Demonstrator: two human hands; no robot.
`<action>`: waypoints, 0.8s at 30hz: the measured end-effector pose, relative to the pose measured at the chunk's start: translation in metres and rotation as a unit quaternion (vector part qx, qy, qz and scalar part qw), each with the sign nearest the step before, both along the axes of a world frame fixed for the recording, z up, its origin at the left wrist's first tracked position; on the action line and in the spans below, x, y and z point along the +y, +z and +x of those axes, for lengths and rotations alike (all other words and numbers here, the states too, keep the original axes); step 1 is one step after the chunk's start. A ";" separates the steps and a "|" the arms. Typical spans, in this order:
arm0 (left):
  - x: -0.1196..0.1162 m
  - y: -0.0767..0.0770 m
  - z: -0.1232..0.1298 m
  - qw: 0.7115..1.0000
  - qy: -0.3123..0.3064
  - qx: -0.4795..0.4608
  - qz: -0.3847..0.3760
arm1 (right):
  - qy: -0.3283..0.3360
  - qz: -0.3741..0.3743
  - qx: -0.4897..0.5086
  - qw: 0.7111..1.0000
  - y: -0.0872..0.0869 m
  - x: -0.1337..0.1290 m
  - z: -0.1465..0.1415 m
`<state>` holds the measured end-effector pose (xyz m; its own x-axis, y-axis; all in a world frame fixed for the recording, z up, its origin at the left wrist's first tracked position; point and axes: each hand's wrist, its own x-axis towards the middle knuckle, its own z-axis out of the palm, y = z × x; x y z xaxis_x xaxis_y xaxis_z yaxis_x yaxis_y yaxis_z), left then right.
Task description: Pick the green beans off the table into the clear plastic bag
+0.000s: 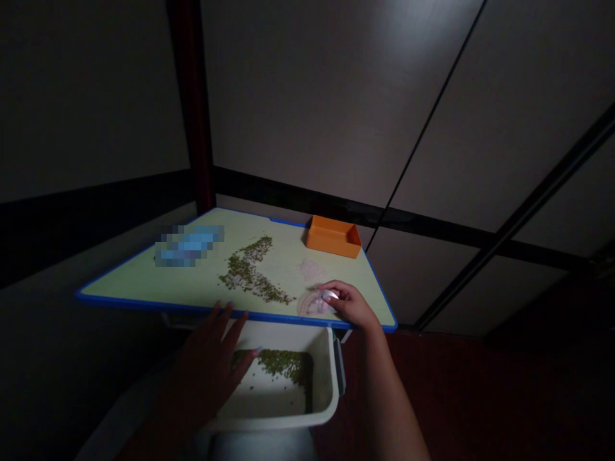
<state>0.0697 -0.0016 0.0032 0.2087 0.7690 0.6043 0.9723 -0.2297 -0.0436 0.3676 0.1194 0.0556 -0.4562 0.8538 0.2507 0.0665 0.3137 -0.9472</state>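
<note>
My right hand [350, 303] is over the near right part of a pale board [283, 253] with a blue rim. Its fingers close on a small shiny pale object [330, 295], whose kind I cannot make out. To the left of it, loose green bits [245, 272], like dried leaf pieces or small grains, lie scattered in a bent band. My left hand [214, 349] is spread open at the board's near edge, with nothing visible in it. Below that hand, a white plastic bin [324, 384] has more green bits [283, 363] at its bottom.
An orange open box [334, 238] stands at the board's far right corner. A blurred-out blue item [189, 245] lies on the left side. Pale cabinet panels [312, 96] and a dark red post [192, 102] rise behind. The floor [461, 397] is dark red.
</note>
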 end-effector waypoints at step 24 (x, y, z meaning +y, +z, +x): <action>0.000 -0.003 -0.002 0.999 -0.032 -0.011 0.007 | -0.069 -0.035 0.062 0.995 -0.005 0.000 -0.004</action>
